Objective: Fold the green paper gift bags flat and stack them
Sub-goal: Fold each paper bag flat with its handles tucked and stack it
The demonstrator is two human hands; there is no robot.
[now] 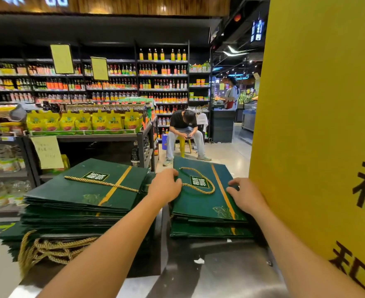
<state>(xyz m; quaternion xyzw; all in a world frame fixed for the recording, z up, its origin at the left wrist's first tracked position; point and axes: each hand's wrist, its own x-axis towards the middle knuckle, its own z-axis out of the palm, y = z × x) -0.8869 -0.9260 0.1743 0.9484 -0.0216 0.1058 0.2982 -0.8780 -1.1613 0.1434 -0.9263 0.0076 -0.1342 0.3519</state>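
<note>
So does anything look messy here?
Yes. The left stack of green bags is fanned out unevenly, and gold rope handles spill from its bottom. The right stack sits much neater. A white scrap lies on the metal table.

Both bare forearms are reaching forward, well apart. The left grip (165,187) is lying palm down with fingers curling; the right grip (247,195) is pressing flat, fingertips slightly bent.
</note>
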